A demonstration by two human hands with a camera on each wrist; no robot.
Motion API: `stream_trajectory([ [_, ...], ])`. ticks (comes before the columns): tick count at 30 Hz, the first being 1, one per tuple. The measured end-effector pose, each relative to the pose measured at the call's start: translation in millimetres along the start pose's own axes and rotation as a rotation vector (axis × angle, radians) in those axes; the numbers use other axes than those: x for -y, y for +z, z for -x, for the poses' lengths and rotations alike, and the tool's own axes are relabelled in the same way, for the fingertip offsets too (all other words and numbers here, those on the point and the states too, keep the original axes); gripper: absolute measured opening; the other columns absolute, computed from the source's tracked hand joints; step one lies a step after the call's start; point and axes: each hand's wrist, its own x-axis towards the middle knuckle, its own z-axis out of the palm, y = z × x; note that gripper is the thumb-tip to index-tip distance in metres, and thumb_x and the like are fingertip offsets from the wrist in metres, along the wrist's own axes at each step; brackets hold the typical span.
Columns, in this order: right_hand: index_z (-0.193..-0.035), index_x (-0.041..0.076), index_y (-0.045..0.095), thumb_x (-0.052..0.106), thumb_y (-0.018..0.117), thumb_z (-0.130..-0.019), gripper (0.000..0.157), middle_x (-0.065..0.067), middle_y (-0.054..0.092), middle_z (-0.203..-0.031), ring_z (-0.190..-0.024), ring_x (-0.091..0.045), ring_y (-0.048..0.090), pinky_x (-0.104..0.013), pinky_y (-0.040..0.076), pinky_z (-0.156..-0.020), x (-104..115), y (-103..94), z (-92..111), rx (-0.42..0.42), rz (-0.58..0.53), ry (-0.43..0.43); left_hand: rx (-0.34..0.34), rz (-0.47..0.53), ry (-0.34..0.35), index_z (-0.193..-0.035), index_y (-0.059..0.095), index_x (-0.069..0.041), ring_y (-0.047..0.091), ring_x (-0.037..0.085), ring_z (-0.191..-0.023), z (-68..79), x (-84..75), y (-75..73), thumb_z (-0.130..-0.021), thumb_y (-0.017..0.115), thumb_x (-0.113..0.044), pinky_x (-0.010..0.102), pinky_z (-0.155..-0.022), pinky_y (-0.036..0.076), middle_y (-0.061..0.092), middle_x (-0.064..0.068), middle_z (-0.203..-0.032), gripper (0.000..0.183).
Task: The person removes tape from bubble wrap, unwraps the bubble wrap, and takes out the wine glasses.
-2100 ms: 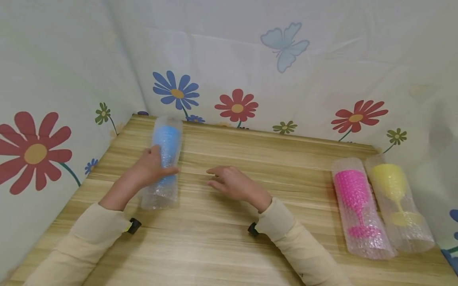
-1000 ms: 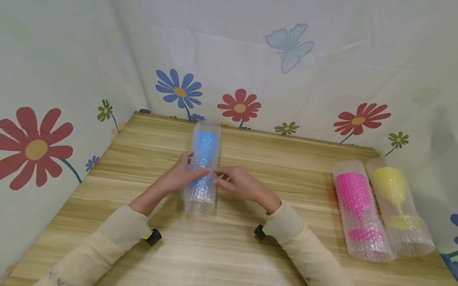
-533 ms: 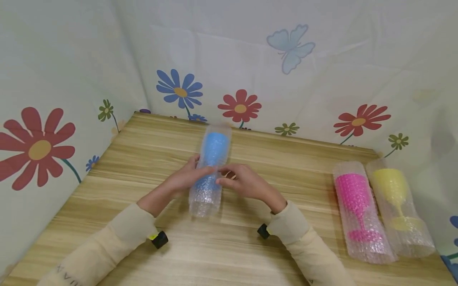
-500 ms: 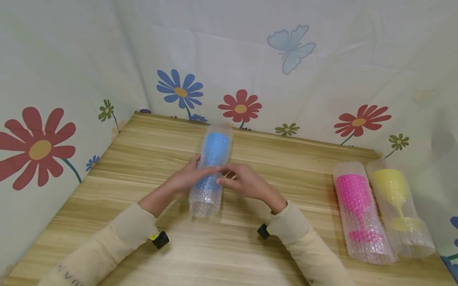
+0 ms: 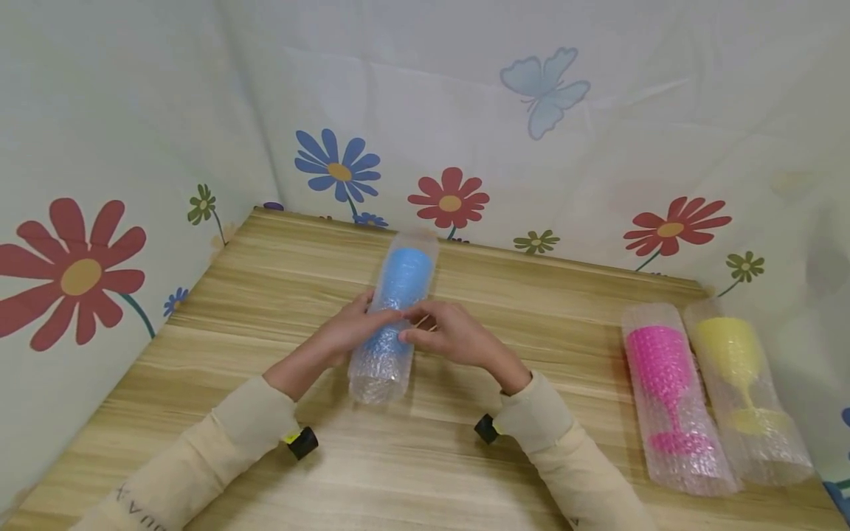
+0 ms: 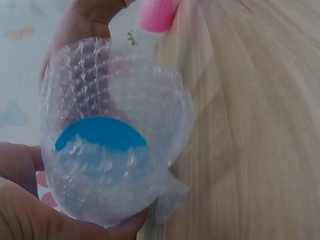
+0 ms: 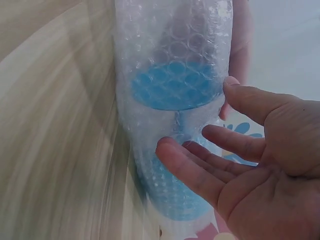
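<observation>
A blue goblet (image 5: 406, 271) wrapped in clear bubble wrap (image 5: 380, 380) lies slanted in mid-table in the head view, its bowl toward the back wall. My left hand (image 5: 345, 328) grips the wrap from the left, thumb across the stem area. From the right, my right hand (image 5: 458, 335) meets the wrap with its fingertips, the fingers loosely bent and not around it. In the right wrist view the goblet's round blue foot (image 7: 172, 87) and thin stem show through the bubbles. The left wrist view looks into the wrap's end at the foot (image 6: 102, 135).
A pink goblet (image 5: 660, 361) and a yellow goblet (image 5: 733, 350), each bubble-wrapped, lie side by side at the right of the wooden table (image 5: 425, 472). A flower-printed curtain (image 5: 412, 96) rises behind the table and at its sides.
My left hand has carried the wrapped blue goblet from the left side to mid-table, where my right hand meets it. Over the last half second it has tilted slightly more to the right.
</observation>
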Motion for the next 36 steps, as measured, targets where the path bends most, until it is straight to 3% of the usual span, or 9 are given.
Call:
stream_trajectory([
  [4, -0.127, -0.002, 0.068, 0.019, 0.072, -0.099, 0.035, -0.012, 0.070, -0.121, -0.105, -0.024, 0.069, -0.030, 0.057, -0.088, 0.2, 0.5, -1.8, 0.000, 0.012, -0.013, 0.032, -0.003, -0.001, -0.163, 0.016, -0.008, 0.044, 0.048, -0.136, -0.4, 0.1, -3.4, -0.105, 0.055, -0.034, 0.065, -0.107, 0.040, 0.038, 0.029, -0.153, 0.075],
  [11, -0.129, -0.001, 0.067, 0.010, 0.062, -0.104, 0.028, -0.012, 0.069, -0.121, -0.107, -0.026, 0.067, -0.033, 0.055, -0.091, 0.6, 1.1, -0.1, 0.001, 0.030, 0.006, 0.036, 0.030, -0.005, -0.160, 0.021, -0.001, 0.049, 0.045, -0.132, -2.7, 2.7, -2.9, -0.106, 0.051, -0.027, 0.060, -0.105, 0.045, 0.043, 0.030, -0.150, 0.067],
  [16, -0.128, 0.002, 0.067, 0.026, 0.062, -0.105, 0.033, -0.007, 0.069, -0.118, -0.106, -0.020, 0.065, -0.034, 0.054, -0.092, 0.9, 2.4, -0.4, -0.012, 0.019, 0.033, 0.032, 0.000, 0.000, -0.161, 0.021, 0.000, 0.047, 0.046, -0.135, -2.9, 3.0, -1.1, -0.106, 0.054, -0.040, 0.060, -0.106, 0.044, 0.040, 0.029, -0.152, 0.075],
  [20, -0.118, 0.005, 0.064, 0.040, 0.063, -0.103, 0.039, -0.005, 0.066, -0.103, -0.089, -0.017, 0.063, -0.032, 0.054, -0.076, 2.9, 3.6, -2.1, -0.020, 0.016, 0.127, 0.052, -0.029, 0.039, -0.162, 0.021, 0.000, 0.038, 0.046, -0.143, -3.9, 1.3, -0.1, -0.110, 0.040, -0.047, 0.061, -0.112, 0.036, 0.032, 0.027, -0.160, 0.072],
  [24, -0.099, 0.006, 0.060, 0.048, 0.066, -0.099, 0.043, -0.006, 0.062, -0.082, -0.068, -0.018, 0.058, -0.030, 0.048, -0.058, 3.4, 5.1, -2.2, -0.014, 0.015, 0.230, 0.052, -0.063, 0.049, -0.162, 0.027, -0.004, 0.038, 0.039, -0.144, -3.9, -1.4, -0.1, -0.112, 0.032, -0.029, 0.052, -0.114, 0.038, 0.027, 0.022, -0.165, 0.057],
  [28, -0.092, 0.004, 0.058, 0.042, 0.068, -0.100, 0.040, -0.006, 0.059, -0.076, -0.064, -0.017, 0.057, -0.028, 0.048, -0.055, 0.2, 3.5, 0.9, 0.018, -0.073, 0.265, 0.046, -0.110, 0.025, -0.162, 0.033, -0.012, 0.055, 0.031, -0.115, -3.9, -2.3, -0.6, -0.107, 0.036, -0.013, 0.042, -0.094, 0.049, 0.040, 0.025, -0.155, 0.055],
  [32, -0.108, -0.001, 0.060, 0.028, 0.066, -0.103, 0.030, -0.008, 0.061, -0.090, -0.077, -0.018, 0.056, -0.030, 0.048, -0.066, -2.5, -3.6, 7.3, 0.086, -0.227, 0.260, 0.057, -0.060, 0.018, -0.160, 0.037, -0.017, 0.058, 0.031, -0.112, -6.1, -2.7, 0.7, -0.106, 0.048, -0.008, 0.043, -0.091, 0.054, 0.045, 0.028, -0.149, 0.056],
  [36, -0.137, -0.004, 0.051, 0.020, 0.061, -0.105, 0.041, -0.013, 0.064, -0.120, -0.104, -0.021, 0.060, -0.036, 0.052, -0.090, -7.5, -10.0, 12.8, 0.163, -0.381, 0.268, 0.046, -0.026, 0.018, -0.156, 0.037, -0.017, 0.056, 0.037, -0.121, -8.5, -4.7, 3.6, -0.104, 0.059, -0.008, 0.051, -0.095, 0.055, 0.047, 0.029, -0.141, 0.058],
])
